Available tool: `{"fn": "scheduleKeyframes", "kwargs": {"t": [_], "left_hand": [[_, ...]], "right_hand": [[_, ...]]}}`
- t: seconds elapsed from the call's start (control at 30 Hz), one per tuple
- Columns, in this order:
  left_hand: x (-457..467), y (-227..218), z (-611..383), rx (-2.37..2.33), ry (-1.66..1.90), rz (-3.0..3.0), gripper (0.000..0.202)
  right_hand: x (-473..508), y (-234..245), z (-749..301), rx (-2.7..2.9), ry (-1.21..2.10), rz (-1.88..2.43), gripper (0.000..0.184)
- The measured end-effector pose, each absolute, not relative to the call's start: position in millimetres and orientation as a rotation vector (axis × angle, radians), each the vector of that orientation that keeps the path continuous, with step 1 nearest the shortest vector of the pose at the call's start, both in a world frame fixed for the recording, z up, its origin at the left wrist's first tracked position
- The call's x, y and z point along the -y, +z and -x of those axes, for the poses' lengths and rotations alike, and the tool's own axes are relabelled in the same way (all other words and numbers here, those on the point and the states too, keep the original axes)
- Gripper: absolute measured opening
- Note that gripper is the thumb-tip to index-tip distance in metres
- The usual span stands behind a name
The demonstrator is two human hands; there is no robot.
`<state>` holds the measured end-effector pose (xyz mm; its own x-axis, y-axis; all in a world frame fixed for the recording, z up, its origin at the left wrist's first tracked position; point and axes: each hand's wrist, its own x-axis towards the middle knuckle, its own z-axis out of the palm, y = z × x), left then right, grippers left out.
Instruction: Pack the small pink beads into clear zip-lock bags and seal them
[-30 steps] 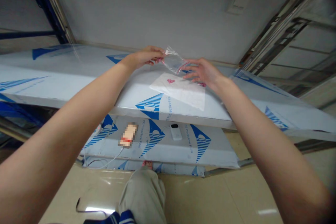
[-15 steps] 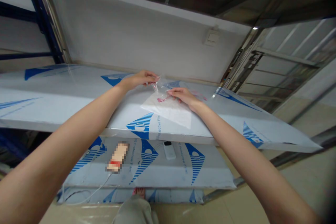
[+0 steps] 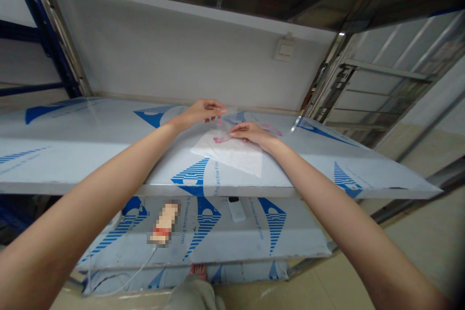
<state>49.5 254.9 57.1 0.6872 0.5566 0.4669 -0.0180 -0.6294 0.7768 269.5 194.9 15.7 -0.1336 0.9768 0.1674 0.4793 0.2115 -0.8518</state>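
Left hand (image 3: 205,110) is above the far part of the counter (image 3: 90,135), palm down, fingers curled. Left grip: closed on an edge of a clear plastic bag (image 3: 230,115); the bag's full outline is hard to trace against the pale surface. A short run of pink marks or beads (image 3: 219,120) shows just below these fingertips; cannot tell whether it belongs to the bag.

Right hand (image 3: 250,133) is lower and nearer the wearer, over the upper right part of a white sheet (image 3: 236,159). Its fingers are drawn together and point left. Right grip: cannot tell whether anything is pinched. A thin pink line runs from the fingertips toward a small cluster of pink pieces (image 3: 219,140) on the sheet, left of this hand. Further pink shapes (image 3: 273,129) lie beyond the right hand, too blurred to identify.

Bag position: between the two hands, over the counter, near the wall (image 3: 174,58). The sheet lies flat, one corner toward the counter's front edge. Counter is covered in white film with blue printed diamonds.

Below the counter, a lower board (image 3: 305,237) carries the same film. On it: a white device (image 3: 237,209) with a dark end, and to its left a pixelated object (image 3: 165,223) with a white cable (image 3: 140,266) leading from it. A foot (image 3: 198,270) is at the bottom. Wall switch (image 3: 284,50) at upper right; blue post (image 3: 34,9) at far left.
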Motion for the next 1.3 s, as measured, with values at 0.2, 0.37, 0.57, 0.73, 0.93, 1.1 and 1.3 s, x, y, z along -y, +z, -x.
{"fn": "scheduleKeyframes", "kwargs": {"t": [0.2,0.37,0.57,0.73,0.93,1.1,1.3], "left_hand": [[-257,59,-50,-0.433,0.951,-1.987,0.021],[-255,62,-47,-0.428,0.843,-2.134,0.027],[-251,63,-49,-0.358,0.863,-2.16,0.033],[-256,64,-51,-0.406,0.933,-2.196,0.035],[-251,66,-53,-0.481,1.098,-2.269,0.033],[-248,62,-47,-0.511,0.851,-2.332,0.039],[-262,51,-48,-0.554,0.645,-2.381,0.017]], "right_hand": [[-195,18,-272,1.753,0.872,1.35,0.009],[-194,19,-273,1.775,0.874,1.357,0.008],[-191,21,-273,1.772,0.879,1.366,0.011],[-191,22,-272,1.769,0.889,1.367,0.012],[-193,20,-273,1.773,0.898,1.332,0.013],[-196,18,-274,1.72,0.909,1.313,0.013],[-193,21,-271,1.604,0.867,1.326,0.015]]}}
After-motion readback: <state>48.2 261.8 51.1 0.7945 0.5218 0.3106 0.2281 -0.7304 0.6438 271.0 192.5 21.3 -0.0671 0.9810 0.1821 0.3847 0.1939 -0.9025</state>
